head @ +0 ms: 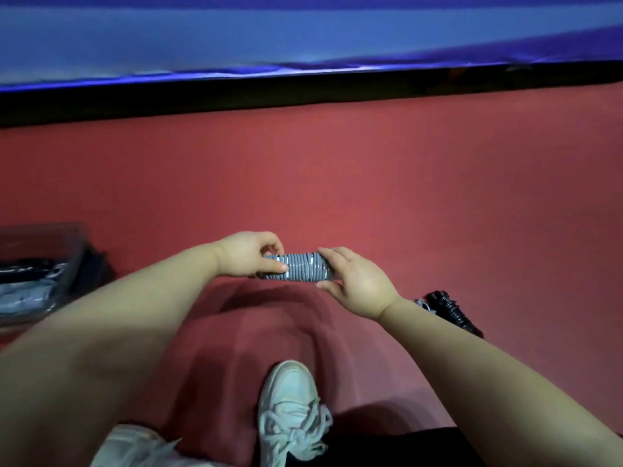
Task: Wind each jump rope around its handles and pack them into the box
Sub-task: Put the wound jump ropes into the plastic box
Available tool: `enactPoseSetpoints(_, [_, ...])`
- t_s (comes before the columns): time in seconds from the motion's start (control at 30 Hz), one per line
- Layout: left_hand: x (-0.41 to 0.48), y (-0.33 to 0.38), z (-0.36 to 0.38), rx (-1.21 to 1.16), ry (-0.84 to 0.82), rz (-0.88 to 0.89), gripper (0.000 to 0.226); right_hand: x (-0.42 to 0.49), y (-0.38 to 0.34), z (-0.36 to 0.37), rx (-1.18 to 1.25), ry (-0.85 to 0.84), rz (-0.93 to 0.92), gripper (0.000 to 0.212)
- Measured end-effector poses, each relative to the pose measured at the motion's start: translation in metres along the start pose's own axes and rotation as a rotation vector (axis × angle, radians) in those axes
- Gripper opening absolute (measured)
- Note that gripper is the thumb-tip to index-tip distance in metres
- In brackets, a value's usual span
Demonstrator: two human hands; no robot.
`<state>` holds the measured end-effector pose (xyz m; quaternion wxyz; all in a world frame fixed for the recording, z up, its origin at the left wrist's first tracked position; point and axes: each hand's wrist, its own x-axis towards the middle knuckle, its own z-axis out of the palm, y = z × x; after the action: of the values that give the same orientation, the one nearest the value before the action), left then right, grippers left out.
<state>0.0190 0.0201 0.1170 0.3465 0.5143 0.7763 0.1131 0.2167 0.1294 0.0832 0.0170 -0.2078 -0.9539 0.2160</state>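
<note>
- Nearest you, a white laced sneaker (290, 409) points forward over the red floor (421, 197), and part of a second white sneaker (135, 446) shows at the lower left edge.
- Both your bare forearms reach forward and meet above the floor, just beyond the sneakers.
- Your hands hold a grey jump rope (303, 272) between them, lying crosswise. Its cord is wound in tight coils round the handles, and it is lifted off the floor.
- Your left hand (247, 254) pinches the left end of the bundle, thumb below and fingers curled over the top.
- Your right hand (354, 281) wraps the right end, fingers over the top and thumb underneath.
- To the right, a black jump rope (451, 311) lies wound on the floor, partly hidden behind your right forearm.
- At the left edge sits a clear box (76, 261) on the floor, well apart from the grey rope. Dark and pale grey bundles lie inside it, too blurred to tell in detail.
- Farther off, the floor ends at a black band (303, 91), with a blue padded mat (303, 38) above it.
</note>
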Motion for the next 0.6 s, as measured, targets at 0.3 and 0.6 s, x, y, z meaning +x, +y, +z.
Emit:
enactPoseSetpoints(0.3, [-0.143, -0.090, -0.103, 0.447, 0.353, 0.132, 0.057, 0.075, -0.157, -0.014, 0.134, 0.105, -0.209, 0.052])
enactPoseSetpoints(0.6, [-0.238, -0.242, -0.132, 0.473, 0.482, -0.106, 0.054, 0.165, -0.301, 0.057, 0.179, -0.005, -0.430, 0.056])
